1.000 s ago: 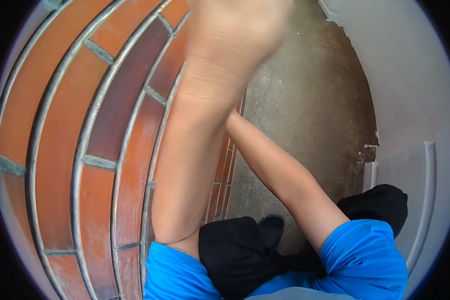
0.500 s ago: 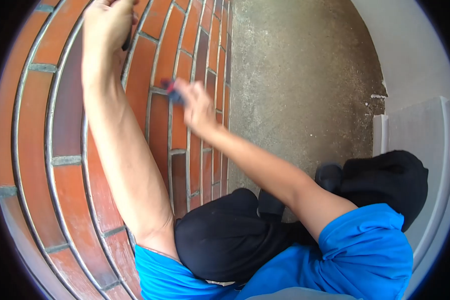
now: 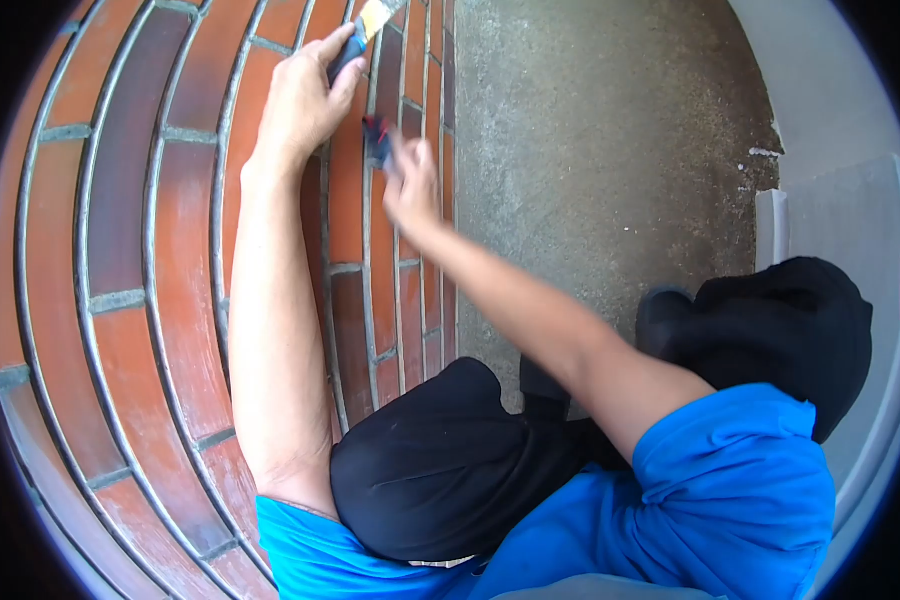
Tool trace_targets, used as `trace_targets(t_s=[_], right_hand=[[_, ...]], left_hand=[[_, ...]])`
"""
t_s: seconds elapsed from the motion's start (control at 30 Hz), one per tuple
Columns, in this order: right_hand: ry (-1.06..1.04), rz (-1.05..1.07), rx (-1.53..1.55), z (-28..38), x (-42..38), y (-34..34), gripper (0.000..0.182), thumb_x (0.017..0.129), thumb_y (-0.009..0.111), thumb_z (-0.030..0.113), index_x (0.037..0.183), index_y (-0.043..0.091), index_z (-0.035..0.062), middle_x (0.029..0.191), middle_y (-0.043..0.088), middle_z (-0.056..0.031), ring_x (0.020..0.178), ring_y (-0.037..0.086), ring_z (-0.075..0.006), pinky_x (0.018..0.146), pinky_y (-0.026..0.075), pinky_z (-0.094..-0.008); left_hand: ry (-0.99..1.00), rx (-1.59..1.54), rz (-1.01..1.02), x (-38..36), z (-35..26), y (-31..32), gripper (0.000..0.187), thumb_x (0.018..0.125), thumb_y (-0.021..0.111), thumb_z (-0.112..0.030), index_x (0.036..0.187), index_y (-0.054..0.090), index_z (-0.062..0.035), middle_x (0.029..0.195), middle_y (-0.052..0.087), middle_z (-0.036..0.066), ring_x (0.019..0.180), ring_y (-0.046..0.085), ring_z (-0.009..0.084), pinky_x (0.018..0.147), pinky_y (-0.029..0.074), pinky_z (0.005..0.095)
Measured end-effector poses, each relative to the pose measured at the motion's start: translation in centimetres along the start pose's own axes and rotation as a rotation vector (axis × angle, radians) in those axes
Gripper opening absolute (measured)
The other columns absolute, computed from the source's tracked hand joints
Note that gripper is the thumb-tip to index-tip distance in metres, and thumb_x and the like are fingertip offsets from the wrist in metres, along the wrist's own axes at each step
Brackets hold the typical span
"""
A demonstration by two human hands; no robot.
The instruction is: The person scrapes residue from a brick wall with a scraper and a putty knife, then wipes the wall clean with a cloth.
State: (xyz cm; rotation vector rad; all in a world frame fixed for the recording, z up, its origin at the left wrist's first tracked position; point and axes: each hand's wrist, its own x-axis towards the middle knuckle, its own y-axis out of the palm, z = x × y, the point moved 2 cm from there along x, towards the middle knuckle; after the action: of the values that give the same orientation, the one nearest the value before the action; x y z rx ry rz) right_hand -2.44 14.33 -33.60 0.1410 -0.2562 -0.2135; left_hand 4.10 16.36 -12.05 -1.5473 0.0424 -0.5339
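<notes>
Brick wall (image 3: 185,240), left side, grey joints formed, pale smears uncleared on near bricks, far finish unclear — brush (image 3: 348,50), far, clamped in left hand's (image 3: 295,105) fingers — blurred dark-and-red tool (image 3: 377,140), beside the wall, right hand's (image 3: 411,187) fingers closed around it.

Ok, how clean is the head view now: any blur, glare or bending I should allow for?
Head view: right hand and its dark-and-red tool motion-blurred; brick wall bowed by the wide lens, corners black; pale sheen on lower bricks; light even, no harsh shadows.
</notes>
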Motion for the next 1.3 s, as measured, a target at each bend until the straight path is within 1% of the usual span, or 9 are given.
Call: trace_targets(t_s=[0.1, 0.43, 0.63, 0.73, 0.77, 0.87, 0.93, 1.13, 1.3], right_hand=[[0.255, 0.057, -0.307, -2.8, 6.1, -0.7, 0.038, 0.093, 0.060, 0.010, 0.131, 0.061, 0.0139, 0.099, 0.054, -0.0139, 0.095, 0.059, -0.0325, 0.082, 0.047, -0.0429], [-0.155, 0.164, 0.045, 2.6, -9.9, -2.5, 0.039, 0.084, 0.059, 0.002, 0.121, 0.049, 0.0009, 0.104, 0.049, -0.0210, 0.099, 0.053, -0.0408, 0.085, 0.044, -0.0502], [0.569, -0.054, -0.163, -4.3, 2.5, -0.7, 0.029, 0.092, 0.057, 0.013, 0.119, 0.052, 0.0044, 0.112, 0.055, -0.0231, 0.107, 0.056, -0.0423, 0.088, 0.046, -0.0485], [0.659, -0.353, 0.552, -6.7, 5.6, -2.2, 0.020, 0.083, 0.054, 0.007, 0.102, 0.061, 0.0070, 0.085, 0.063, -0.0080, 0.080, 0.063, -0.0244, 0.075, 0.050, -0.0400], [0.664, -0.376, 0.960, -6.2, 6.0, -3.5, 0.019, 0.082, 0.054, 0.006, 0.099, 0.061, 0.0091, 0.081, 0.059, -0.0002, 0.071, 0.057, -0.0143, 0.066, 0.048, -0.0316], [0.605, -0.209, 0.991, -3.8, 6.5, -7.5, 0.016, 0.087, 0.062, 0.016, 0.102, 0.063, 0.0093, 0.085, 0.061, 0.0006, 0.071, 0.056, -0.0116, 0.066, 0.048, -0.0275], [0.501, -0.102, 0.794, -3.2, 7.8, -7.3, 0.023, 0.088, 0.065, 0.022, 0.107, 0.065, 0.0084, 0.089, 0.064, -0.0011, 0.074, 0.059, -0.0112, 0.067, 0.050, -0.0271], [0.509, 0.458, 0.535, -2.5, 10.7, -7.2, 0.027, 0.091, 0.069, 0.028, 0.105, 0.071, 0.0047, 0.097, 0.071, -0.0050, 0.088, 0.065, -0.0120, 0.079, 0.052, -0.0268], [0.474, 0.494, 0.304, -1.3, 11.2, -5.4, 0.027, 0.089, 0.067, 0.030, 0.098, 0.071, 0.0048, 0.085, 0.070, -0.0055, 0.077, 0.066, -0.0130, 0.067, 0.055, -0.0280]], left_hand=[[-0.031, -0.004, -0.086, 0.0, 0.2, 0.3, 0.045, 0.096, 0.065, -0.025, 0.137, 0.059, -0.0070, 0.109, 0.070, 0.020, 0.095, 0.071, 0.0273, 0.085, 0.055, 0.0374], [0.011, 0.126, -0.195, 1.2, 0.2, 2.0, 0.044, 0.095, 0.065, -0.023, 0.135, 0.060, -0.0049, 0.099, 0.070, 0.017, 0.082, 0.069, 0.0266, 0.076, 0.055, 0.0382], [-0.082, 0.109, -0.070, 0.4, -1.8, 4.5, 0.045, 0.092, 0.066, -0.020, 0.133, 0.061, -0.0029, 0.101, 0.070, 0.021, 0.091, 0.070, 0.0332, 0.084, 0.054, 0.0400], [-0.388, -0.226, 0.119, -0.8, -3.3, 8.6, 0.046, 0.095, 0.058, -0.023, 0.132, 0.058, 0.0035, 0.118, 0.067, 0.027, 0.111, 0.068, 0.0301, 0.097, 0.050, 0.0383], [-0.279, -0.222, 0.061, -1.5, -1.7, 11.9, 0.049, 0.098, 0.055, -0.025, 0.139, 0.052, 0.0025, 0.106, 0.072, 0.020, 0.088, 0.073, 0.0245, 0.079, 0.056, 0.0367], [-0.677, -0.542, 0.226, -3.3, -3.9, 14.5, 0.050, 0.100, 0.043, -0.023, 0.141, 0.045, 0.0048, 0.102, 0.069, 0.028, 0.088, 0.070, 0.0347, 0.082, 0.055, 0.0422], [-0.759, -0.596, 0.230, -4.0, -4.9, 14.8, 0.050, 0.101, 0.040, -0.023, 0.143, 0.041, 0.0043, 0.085, 0.069, 0.021, 0.052, 0.065, 0.0230, 0.054, 0.055, 0.0376], [-0.962, -0.833, -0.089, -4.9, -4.4, 16.5, 0.030, 0.104, 0.039, -0.019, 0.127, 0.054, -0.0056, 0.064, 0.055, 0.003, 0.044, 0.049, 0.0099, 0.037, 0.040, 0.0287], [-0.942, -0.924, -0.155, -4.9, -3.8, 15.4, 0.025, 0.106, 0.037, -0.018, 0.102, 0.060, -0.0085, 0.062, 0.054, 0.001, 0.042, 0.046, 0.0090, 0.035, 0.037, 0.0264]])
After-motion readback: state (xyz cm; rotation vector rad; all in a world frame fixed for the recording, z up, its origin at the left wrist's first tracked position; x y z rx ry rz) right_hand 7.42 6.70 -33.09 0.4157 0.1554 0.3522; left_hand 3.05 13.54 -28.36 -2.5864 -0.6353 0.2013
